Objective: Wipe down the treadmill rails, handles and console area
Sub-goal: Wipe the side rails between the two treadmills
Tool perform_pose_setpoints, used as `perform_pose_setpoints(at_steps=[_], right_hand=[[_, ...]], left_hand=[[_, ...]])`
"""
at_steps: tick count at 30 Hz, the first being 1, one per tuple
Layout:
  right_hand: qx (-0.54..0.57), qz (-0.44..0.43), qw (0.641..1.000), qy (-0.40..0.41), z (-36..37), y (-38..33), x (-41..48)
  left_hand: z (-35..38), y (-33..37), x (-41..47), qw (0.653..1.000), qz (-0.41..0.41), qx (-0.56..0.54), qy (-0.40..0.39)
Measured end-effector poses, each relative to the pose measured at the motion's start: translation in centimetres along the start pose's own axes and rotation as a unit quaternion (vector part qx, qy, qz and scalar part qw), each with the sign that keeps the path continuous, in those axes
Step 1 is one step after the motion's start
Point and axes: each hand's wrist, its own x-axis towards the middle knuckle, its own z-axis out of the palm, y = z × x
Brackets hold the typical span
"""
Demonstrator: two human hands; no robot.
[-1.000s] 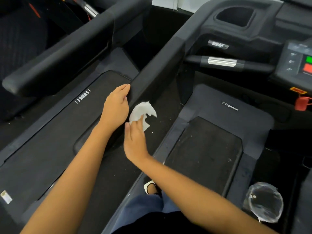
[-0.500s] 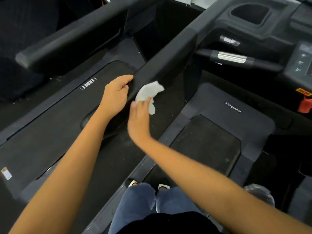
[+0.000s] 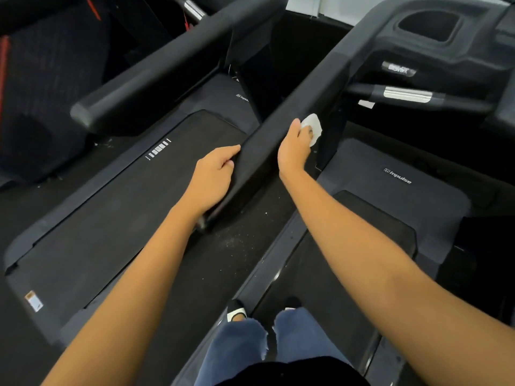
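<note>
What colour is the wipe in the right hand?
White. The wipe in the right hand shows best in the head view, against the black handrail.

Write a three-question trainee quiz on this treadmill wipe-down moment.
1. True or false: the right hand holds the white wipe against the side rail.
2. What is the left hand doing? A) gripping the rail's near end; B) holding a spray bottle; C) pressing a console button.
3. Fill in: the brand word printed on the motor cover reads ___.

Key: 1 true; 2 A; 3 impulse.
</note>
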Motion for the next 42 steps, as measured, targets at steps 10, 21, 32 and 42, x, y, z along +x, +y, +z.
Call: perform_pose_setpoints(at_steps=[10,21,32,42], right_hand=[[-0.073,-0.141,0.98,-0.118,-1.6,10.3,-20.9],[-0.016,0.005,0.999,-0.033,0.3,5.5,-10.2],[0.017,-0.046,0.999,-0.022,0.9,5.8,-12.0],[-0.103,-0.135,0.985,-0.042,-0.8,11.2,-22.1]], left_hand=[[0.3,-0.5,-0.3,0.999,0.036,-0.006,-0.024],[1.1,-1.1,-0.8,0.994,0.079,0.071,-0.008],[1.5,-0.9,-1.1,0.991,0.08,0.107,0.018],[1.6,-0.8,-1.3,0.989,0.083,0.116,0.027]])
